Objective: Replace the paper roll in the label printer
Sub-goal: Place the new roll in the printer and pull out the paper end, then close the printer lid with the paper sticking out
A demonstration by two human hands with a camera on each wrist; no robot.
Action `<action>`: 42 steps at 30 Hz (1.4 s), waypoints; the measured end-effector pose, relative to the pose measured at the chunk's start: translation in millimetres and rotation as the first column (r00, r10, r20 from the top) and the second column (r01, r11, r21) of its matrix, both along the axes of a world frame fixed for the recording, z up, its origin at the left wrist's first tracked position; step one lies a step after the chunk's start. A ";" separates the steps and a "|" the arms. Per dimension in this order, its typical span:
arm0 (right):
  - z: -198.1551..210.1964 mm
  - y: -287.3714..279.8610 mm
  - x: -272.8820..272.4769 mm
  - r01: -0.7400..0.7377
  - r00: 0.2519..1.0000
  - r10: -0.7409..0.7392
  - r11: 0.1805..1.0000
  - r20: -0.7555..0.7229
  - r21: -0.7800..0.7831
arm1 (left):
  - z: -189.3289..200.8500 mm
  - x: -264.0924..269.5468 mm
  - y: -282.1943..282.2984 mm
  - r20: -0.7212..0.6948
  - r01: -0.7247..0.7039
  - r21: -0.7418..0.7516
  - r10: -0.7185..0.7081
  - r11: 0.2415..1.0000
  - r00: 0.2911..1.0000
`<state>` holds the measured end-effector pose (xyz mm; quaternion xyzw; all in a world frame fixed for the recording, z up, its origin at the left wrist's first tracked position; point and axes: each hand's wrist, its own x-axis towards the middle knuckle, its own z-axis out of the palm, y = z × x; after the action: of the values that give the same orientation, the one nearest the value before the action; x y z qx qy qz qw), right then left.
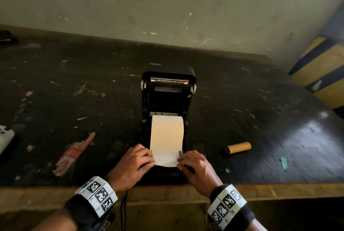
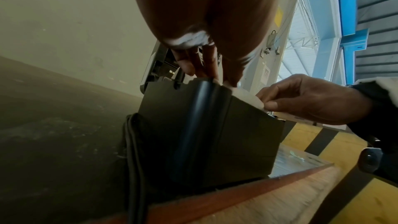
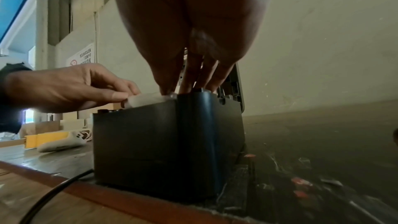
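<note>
the label printer (image 1: 167, 100) sits at the lower centre of the head view, at the near edge of the dark worktop (image 1: 74, 91), with its lid tipped back toward the wall. a white paper roll (image 1: 167, 130) lies in the open bay, and its loose end runs down toward the front of the machine. the left hand (image 1: 135, 163) pinches the left edge of that loose end, fingers curled over it; the right hand (image 1: 195, 165) pinches the right edge the same way. how far the paper reaches into the front slot is hidden under the knuckles. in the left wrist view the palm fills the upper centre and blocks most of the bay; only the printer's black front and a cable (image 2: 133, 159) at its left side read clearly. the right wrist view is much the same, fingertips (image 3: 189, 81) down on the printer's top edge, with the paper a pale sliver beside them. to the right of centre in the head view an empty cardboard core (image 1: 238, 147) lies on its side, well apart from the printer. a torn red scrap (image 1: 74, 154) lies at lower left, and a white object (image 1: 5, 137) is cut off by the left edge, so i cannot tell what it is.
</note>
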<state>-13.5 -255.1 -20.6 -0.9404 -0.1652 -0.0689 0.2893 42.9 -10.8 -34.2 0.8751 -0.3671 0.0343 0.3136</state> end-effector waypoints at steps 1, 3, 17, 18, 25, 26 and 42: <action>0.8 0.7 -2.5 -0.013 1.000 0.013 1.000 0.007 0.006 | 0.3 -3.3 -0.4 0.003 -0.003 -0.009 0.003 1.000 1.000; 3.3 1.4 -9.5 -0.036 0.999 0.036 0.999 0.010 0.006 | 1.5 -10.7 -1.2 0.000 -0.003 -0.019 0.003 1.000 1.000; 9.8 4.5 -74.5 -0.080 0.997 0.080 0.997 -0.021 0.005 | 8.9 -92.1 -2.0 0.067 -0.109 0.005 0.108 0.994 0.992; 9.6 5.0 -77.6 -0.086 0.996 0.086 0.996 -0.029 0.001 | 9.1 -97.1 -2.3 0.081 -0.122 0.013 0.121 0.992 0.989; 4.0 8.1 -93.7 -0.103 0.992 0.101 0.994 -0.072 -0.024 | -0.2 -118.1 0.3 0.060 -0.136 0.047 0.133 0.990 0.989; 5.0 8.0 -93.5 -0.106 0.992 0.103 0.994 -0.077 -0.034 | 0.6 -118.6 -0.2 0.060 -0.133 0.054 0.130 0.990 0.990; 127.8 -17.8 107.0 0.181 0.982 -0.170 0.972 0.084 -0.152 | 118.3 83.3 13.0 0.209 -0.308 -0.137 0.331 0.941 0.920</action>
<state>93.5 -272.9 107.1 -0.9684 -0.0965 -0.1141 0.1999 126.2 2.2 84.0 0.8964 -0.2506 0.2043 0.3032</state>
